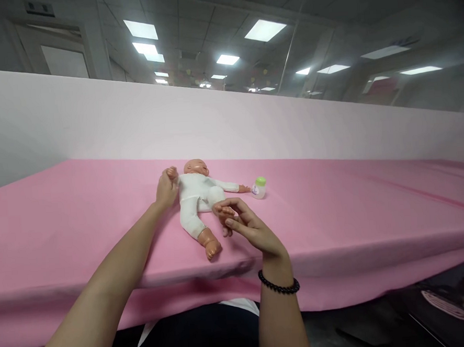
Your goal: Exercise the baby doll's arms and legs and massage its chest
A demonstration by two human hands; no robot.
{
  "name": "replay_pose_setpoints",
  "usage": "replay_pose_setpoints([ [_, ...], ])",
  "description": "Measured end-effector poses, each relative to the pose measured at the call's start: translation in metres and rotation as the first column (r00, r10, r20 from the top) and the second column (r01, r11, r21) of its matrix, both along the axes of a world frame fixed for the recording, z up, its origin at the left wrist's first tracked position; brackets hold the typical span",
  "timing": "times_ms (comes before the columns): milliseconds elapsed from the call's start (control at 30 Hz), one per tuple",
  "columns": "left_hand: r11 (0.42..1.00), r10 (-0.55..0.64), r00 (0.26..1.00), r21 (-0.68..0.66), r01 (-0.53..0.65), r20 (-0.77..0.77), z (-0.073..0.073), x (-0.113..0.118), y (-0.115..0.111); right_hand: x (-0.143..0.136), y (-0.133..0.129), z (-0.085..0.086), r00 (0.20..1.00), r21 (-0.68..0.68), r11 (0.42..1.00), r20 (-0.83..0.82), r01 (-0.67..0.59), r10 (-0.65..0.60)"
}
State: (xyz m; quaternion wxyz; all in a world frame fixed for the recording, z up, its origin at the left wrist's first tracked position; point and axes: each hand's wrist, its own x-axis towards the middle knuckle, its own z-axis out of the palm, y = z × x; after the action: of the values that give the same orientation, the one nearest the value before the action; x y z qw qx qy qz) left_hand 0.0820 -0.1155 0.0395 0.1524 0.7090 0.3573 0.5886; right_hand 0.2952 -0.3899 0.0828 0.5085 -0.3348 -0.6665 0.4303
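A baby doll (193, 189) with a white cloth body lies on its back on the pink-covered table, head toward the wall. My left hand (166, 189) is closed around the doll's hand at the left. With thumb and fingers, my right hand (248, 226) grips the doll's foot (225, 216) on the right side, and that leg is bent and raised. The doll's other leg (209, 243) rests near the table's front edge. Its free arm stretches right, the fingers close to a small clear bottle (259, 188) with a green cap.
The pink cloth (348, 208) covers the wide table and hangs over its front edge. A low white wall (142, 121) runs along the back, with glass panes above it. Dark items, including a pink slatted object (446, 304), are at the lower right.
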Motion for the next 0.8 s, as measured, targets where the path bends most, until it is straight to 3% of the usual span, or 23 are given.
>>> replay_pose_setpoints([
  [100,0.976,0.15,0.97,-0.184,-0.114,0.193,-0.008,-0.009,0.018,0.016,-0.017,-0.007,0.996,-0.069,0.997,0.084,-0.018,0.023],
  [233,0.897,0.322,0.888,-0.405,-0.175,0.328,-0.015,-0.024,0.038,0.022,-0.025,-0.018,0.95,-0.132,0.985,0.276,-0.109,0.143],
  [367,0.824,0.436,0.833,-0.524,-0.216,0.341,-0.014,-0.037,0.043,0.018,-0.025,-0.022,0.924,-0.088,0.981,0.33,-0.174,0.194],
  [600,0.716,0.559,0.789,-0.628,-0.306,0.253,-0.009,-0.045,0.036,0.019,-0.023,-0.03,0.938,-0.11,0.987,0.316,-0.114,0.143],
  [700,0.735,0.557,0.801,-0.578,-0.353,0.22,-0.004,-0.036,0.026,0.025,-0.027,-0.03,0.93,-0.081,0.982,0.315,-0.171,0.189],
  [800,0.848,0.469,0.867,-0.359,-0.389,0.168,0.005,-0.017,0.008,0.034,-0.023,-0.019,0.934,-0.097,0.984,0.311,-0.152,0.175],
])
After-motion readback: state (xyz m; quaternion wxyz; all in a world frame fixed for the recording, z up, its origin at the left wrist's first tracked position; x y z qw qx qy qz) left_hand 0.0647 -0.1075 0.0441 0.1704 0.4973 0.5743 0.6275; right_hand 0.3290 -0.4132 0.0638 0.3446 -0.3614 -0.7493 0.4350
